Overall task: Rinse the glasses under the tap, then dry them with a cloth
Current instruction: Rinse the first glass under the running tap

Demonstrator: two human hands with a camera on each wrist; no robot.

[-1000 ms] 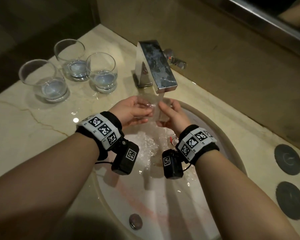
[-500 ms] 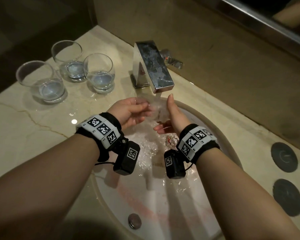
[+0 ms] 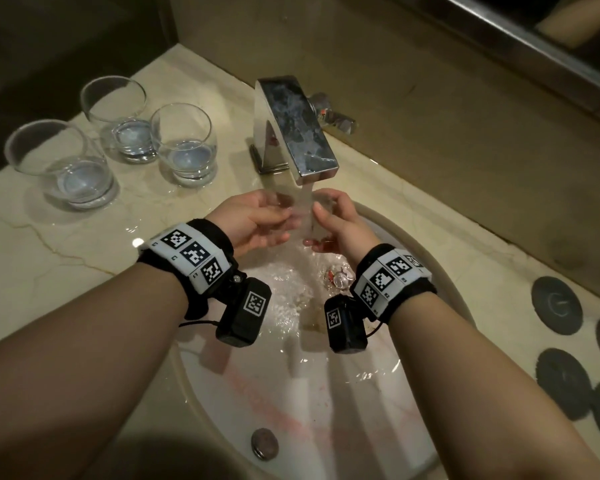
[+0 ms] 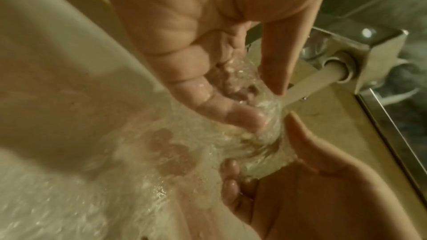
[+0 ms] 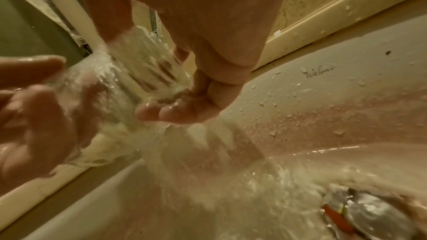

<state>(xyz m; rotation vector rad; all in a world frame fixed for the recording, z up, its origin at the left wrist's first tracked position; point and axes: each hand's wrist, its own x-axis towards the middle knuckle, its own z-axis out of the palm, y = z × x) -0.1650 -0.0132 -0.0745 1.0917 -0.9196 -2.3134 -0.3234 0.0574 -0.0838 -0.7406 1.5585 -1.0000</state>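
We reach both arms out over the sink point(image 3: 388, 410), with our wrists close together under the tap point(image 3: 293, 133). Our left hand point(image 3: 253, 220) is turned palm up and a bit to the right, and its fingers curl around one side of a clear glass point(image 3: 307, 216). Our right hand point(image 3: 340, 223) comes in from the other side, with its thumb on top and its fingers curled under the glass. So both hands hold the same glass, and it sits right in the water point(image 3: 303, 199) that runs down from the tap. In the left wrist view the water splashes over the glass point(image 4: 261, 134) and over our left fingers point(image 4: 231, 114). In the right wrist view the wet glass point(image 5: 148, 72) rests on our right fingers point(image 5: 175, 110). Three other glasses point(image 3: 184, 143) stand on the counter point(image 3: 32, 258) to the left of the tap, close together. Half a second ago our right hand stood up straight with its fingers pointing up beside the glass. Now those fingers have closed around it, and our left hand has hardly moved.
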